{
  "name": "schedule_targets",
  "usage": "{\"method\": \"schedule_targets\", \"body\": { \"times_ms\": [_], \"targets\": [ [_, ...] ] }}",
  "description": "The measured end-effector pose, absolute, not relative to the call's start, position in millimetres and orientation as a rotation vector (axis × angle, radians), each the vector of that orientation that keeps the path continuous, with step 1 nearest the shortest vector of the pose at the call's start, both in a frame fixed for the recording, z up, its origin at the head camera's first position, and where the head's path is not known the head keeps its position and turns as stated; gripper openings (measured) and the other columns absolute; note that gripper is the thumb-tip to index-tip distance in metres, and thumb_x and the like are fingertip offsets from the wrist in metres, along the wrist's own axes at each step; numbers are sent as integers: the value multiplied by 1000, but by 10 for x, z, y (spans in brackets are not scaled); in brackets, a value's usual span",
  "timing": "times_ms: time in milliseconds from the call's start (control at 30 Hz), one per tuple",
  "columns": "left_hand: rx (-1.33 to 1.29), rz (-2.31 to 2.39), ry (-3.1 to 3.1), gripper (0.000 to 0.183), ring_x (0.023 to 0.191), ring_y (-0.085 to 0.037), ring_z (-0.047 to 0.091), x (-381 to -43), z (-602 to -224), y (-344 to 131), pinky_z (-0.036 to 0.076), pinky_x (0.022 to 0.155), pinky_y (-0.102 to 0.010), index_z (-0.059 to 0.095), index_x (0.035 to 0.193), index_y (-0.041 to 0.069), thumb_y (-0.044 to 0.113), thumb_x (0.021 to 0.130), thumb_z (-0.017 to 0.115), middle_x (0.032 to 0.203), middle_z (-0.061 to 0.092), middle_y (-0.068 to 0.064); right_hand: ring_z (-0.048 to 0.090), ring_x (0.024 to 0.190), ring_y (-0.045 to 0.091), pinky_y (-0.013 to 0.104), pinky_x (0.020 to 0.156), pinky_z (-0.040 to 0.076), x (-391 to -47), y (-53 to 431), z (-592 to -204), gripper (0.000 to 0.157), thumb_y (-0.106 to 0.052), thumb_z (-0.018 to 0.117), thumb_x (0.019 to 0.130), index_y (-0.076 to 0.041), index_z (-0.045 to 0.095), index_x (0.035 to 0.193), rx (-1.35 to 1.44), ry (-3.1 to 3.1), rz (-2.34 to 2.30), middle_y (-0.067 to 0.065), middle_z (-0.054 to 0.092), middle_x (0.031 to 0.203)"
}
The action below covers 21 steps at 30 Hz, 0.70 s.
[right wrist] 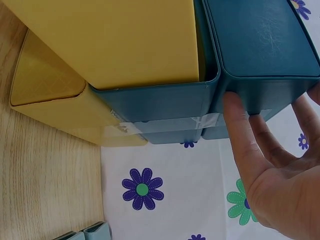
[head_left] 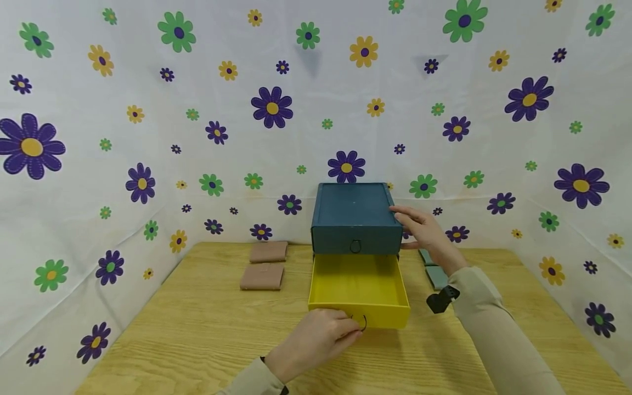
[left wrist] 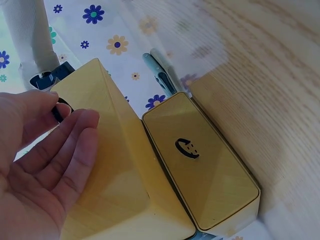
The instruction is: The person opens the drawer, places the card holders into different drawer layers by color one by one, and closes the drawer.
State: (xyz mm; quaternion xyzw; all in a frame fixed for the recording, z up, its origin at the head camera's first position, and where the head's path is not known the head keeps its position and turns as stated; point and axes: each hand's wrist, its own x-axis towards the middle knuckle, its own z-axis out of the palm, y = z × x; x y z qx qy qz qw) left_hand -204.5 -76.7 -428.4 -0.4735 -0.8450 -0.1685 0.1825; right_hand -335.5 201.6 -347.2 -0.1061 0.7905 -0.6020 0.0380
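A stack of small drawers stands on the table, with a dark blue drawer (head_left: 355, 240) at the top. Below it, a yellow drawer (head_left: 362, 280) is pulled out, and its visible inside holds nothing. My left hand (head_left: 318, 337) pinches the black ring pull (left wrist: 61, 109) on the yellow front between thumb and fingers. With fingers extended, my right hand (head_left: 429, 238) rests against the right side of the blue part; the right wrist view shows fingertips (right wrist: 234, 105) on that side. In the left wrist view, another yellow drawer front (left wrist: 200, 170) with its own black ring sits beneath, shut.
Two pinkish-brown wallet-like items (head_left: 261, 276) lie left of the stack. Two teal ones (head_left: 436, 277) lie to its right, partly behind my right wrist. A white flowered cloth (head_left: 237, 120) hangs behind and beside the wooden table (head_left: 207, 329).
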Motion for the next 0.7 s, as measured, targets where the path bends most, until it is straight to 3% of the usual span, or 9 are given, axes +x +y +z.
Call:
{"method": "schedule_targets", "body": {
  "times_ms": [233,500,700],
  "targets": [
    [-1318,-566,-2329,9,59,8,51,-2046,-4260,-782,37,56,-1,75,93,16,20,95,66,75,69,8,36,140,45,57,95,49,-3360,2014,-3467,54,-43,48,102,-21,41,151,-318,2420,-1853,10,25,162],
    [-1300,-655,-2178,9,64,3,62,-2074,-4178,-865,44,61,-4,76,91,11,14,93,67,78,73,5,34,141,45,56,94,50,-3354,2016,-3469,53,-43,48,102,-22,41,150,-319,2416,-1850,9,24,162],
    [-1280,-721,-2112,7,61,2,59,-2109,-4100,-927,46,60,-6,74,89,9,9,91,67,75,72,4,35,140,45,57,96,48,-3348,2021,-3474,54,-44,48,102,-22,41,150,-325,2411,-1856,9,24,162]
  ]
}}
